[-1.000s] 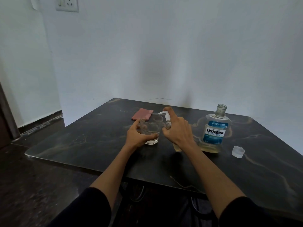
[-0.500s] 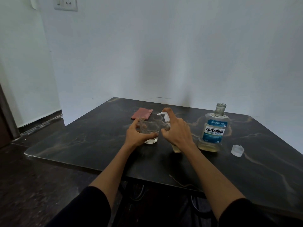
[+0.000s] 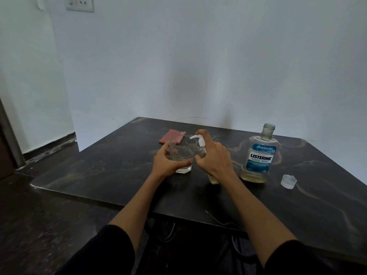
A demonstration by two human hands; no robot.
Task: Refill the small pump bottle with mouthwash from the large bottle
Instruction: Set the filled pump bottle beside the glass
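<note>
My right hand point(image 3: 215, 159) is wrapped around the small pump bottle point(image 3: 200, 141), index finger over its white pump head; the nozzle points left over a clear glass tumbler point(image 3: 183, 153). Most of the small bottle is hidden by the hand; its base with pale liquid shows below my wrist. My left hand point(image 3: 166, 162) grips the tumbler, which stands on the dark marble table point(image 3: 111, 171). The large Listerine bottle point(image 3: 260, 155) stands uncapped to the right, with a little yellowish liquid at the bottom. Its clear cap point(image 3: 288, 181) lies further right.
A folded pink cloth point(image 3: 170, 136) lies behind the tumbler. White walls stand close behind the table. The table's front edge runs just before my forearms, with cables hanging under it.
The pump head now shows clearly under my right index finger. Both hands stay on the tumbler and small bottle; the view shifted only slightly.
</note>
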